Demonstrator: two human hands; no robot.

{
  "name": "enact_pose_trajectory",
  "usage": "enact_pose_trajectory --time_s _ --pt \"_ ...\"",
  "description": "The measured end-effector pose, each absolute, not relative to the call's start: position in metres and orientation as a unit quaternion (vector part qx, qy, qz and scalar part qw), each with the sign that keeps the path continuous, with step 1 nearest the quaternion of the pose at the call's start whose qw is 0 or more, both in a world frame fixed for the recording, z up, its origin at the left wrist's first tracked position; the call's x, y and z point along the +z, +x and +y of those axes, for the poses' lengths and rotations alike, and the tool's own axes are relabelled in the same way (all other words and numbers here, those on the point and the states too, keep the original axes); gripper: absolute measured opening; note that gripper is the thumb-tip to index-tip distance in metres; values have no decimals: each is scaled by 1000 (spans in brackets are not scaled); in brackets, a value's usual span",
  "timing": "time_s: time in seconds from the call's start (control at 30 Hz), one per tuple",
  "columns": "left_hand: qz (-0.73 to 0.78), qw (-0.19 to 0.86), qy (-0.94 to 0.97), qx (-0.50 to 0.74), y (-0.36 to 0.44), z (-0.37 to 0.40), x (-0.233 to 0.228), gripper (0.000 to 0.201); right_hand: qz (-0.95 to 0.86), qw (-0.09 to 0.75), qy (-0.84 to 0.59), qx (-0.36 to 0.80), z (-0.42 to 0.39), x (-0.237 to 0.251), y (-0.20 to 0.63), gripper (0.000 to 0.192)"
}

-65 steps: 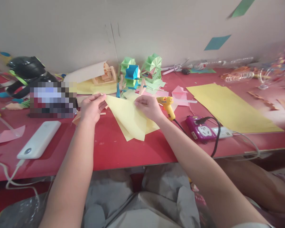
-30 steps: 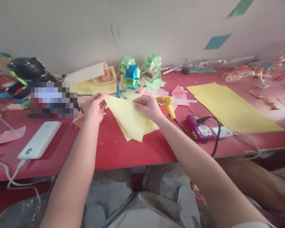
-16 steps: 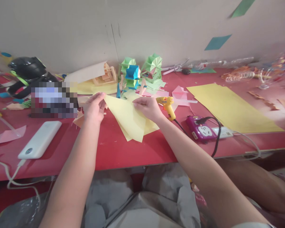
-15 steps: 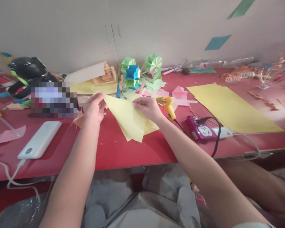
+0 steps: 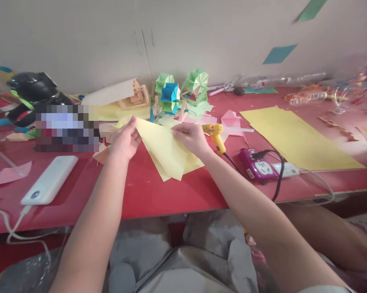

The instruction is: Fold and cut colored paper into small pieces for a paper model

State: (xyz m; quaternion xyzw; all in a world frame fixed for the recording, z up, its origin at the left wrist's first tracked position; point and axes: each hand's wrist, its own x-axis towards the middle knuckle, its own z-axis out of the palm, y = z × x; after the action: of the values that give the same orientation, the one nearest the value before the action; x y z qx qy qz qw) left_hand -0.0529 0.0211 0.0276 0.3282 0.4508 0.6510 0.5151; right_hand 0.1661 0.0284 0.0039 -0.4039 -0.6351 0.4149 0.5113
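Observation:
A folded pale yellow sheet of paper (image 5: 163,148) is held just above the front part of the red table, its loose corners hanging toward me. My left hand (image 5: 125,142) is at its upper left corner, thumb up and fingers curled along the edge, closed on the paper. With thumb and fingertips pressed together, my right hand (image 5: 191,138) pinches the sheet at its upper right. Just beyond my right hand lies a yellow hot glue gun (image 5: 215,134). Green and blue folded-paper shapes (image 5: 171,95) stand behind the sheet.
A purple power strip (image 5: 258,165) with cords sits at right, near larger yellow sheets (image 5: 293,138). At left is a white power bank (image 5: 50,181) on a cable, behind it a black object (image 5: 33,87). Pink paper (image 5: 232,122) lies behind the glue gun. Another person's leg (image 5: 330,236) shows lower right.
My left hand has shifted slightly and its fingers look a little more spread at the paper's corner. The right hand keeps its pinch. The view has moved very slightly.

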Motion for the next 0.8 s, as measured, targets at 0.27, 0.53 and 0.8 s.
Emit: enact_pose_trajectory --time_s 0.27,0.53,0.8 --pt "485 432 375 661 -35 15 26 31 -600 550 -404 417 32 4 166 18" --pt "493 470 436 588 -32 13 24 43 -588 587 -412 374 27 11 167 15" --pt "482 471 466 573 -27 12 24 43 -558 593 -436 383 23 15 166 16"
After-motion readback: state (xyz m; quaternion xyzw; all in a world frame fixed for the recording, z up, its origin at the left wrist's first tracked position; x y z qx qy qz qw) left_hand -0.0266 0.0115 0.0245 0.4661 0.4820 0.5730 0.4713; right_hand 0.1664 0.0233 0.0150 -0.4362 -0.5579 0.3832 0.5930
